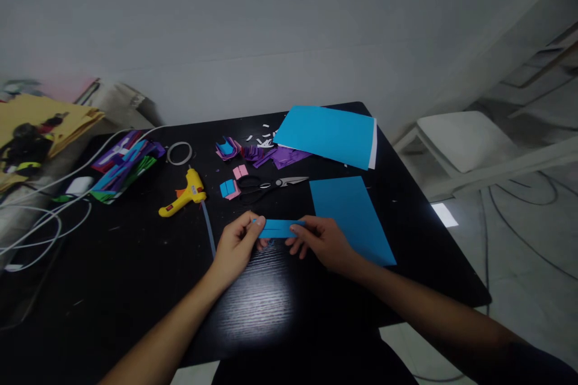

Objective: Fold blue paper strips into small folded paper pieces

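Note:
Between my two hands is a narrow folded strip of blue paper, held level above the black table. My left hand pinches its left end, thumb on top. My right hand grips the right end between thumb and fingers. Under and beyond my right wrist lies a sheet of blue paper. Scissors with black handles rest just past the strip, blades pointing right. Small folded blue and pink paper pieces sit left of them.
A yellow glue gun with its glue stick lies left, near a grey tape ring. Stacked blue and white sheets cover purple scraps at the back. Folded colored papers and white cables occupy the left. A white chair stands right.

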`<state>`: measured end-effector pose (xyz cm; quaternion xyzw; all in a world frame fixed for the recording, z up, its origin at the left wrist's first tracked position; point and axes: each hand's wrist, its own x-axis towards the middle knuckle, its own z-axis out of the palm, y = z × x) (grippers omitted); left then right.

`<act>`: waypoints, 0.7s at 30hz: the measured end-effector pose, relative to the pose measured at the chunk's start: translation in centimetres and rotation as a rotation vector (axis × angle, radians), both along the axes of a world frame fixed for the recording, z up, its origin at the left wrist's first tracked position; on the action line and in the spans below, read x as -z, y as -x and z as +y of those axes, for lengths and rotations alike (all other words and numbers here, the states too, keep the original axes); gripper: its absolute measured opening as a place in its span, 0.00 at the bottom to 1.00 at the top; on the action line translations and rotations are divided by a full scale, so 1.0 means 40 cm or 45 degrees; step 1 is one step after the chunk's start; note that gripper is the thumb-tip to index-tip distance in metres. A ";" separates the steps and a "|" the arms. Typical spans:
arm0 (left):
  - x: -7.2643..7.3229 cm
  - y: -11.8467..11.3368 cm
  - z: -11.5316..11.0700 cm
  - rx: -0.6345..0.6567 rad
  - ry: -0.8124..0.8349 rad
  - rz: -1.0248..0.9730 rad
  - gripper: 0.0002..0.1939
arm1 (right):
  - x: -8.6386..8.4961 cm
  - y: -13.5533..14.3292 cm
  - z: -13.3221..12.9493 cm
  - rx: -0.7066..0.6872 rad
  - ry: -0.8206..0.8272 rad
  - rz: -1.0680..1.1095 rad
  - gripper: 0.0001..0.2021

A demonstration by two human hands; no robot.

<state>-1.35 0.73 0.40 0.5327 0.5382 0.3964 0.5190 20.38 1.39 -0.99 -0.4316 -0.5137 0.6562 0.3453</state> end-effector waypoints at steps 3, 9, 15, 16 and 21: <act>0.000 0.001 -0.001 0.002 -0.003 0.013 0.25 | -0.003 -0.001 0.000 -0.004 -0.006 -0.005 0.22; -0.003 0.002 0.000 0.008 -0.008 0.040 0.24 | -0.001 -0.002 0.000 -0.012 -0.010 -0.016 0.22; 0.005 0.004 -0.003 0.009 -0.039 0.085 0.23 | 0.004 -0.003 0.001 -0.024 -0.004 -0.017 0.22; 0.007 0.005 -0.004 0.016 -0.042 0.096 0.22 | 0.005 -0.004 0.001 -0.027 -0.007 -0.016 0.23; 0.014 0.007 -0.008 0.092 -0.086 0.197 0.20 | 0.005 -0.003 0.002 -0.044 -0.034 -0.038 0.22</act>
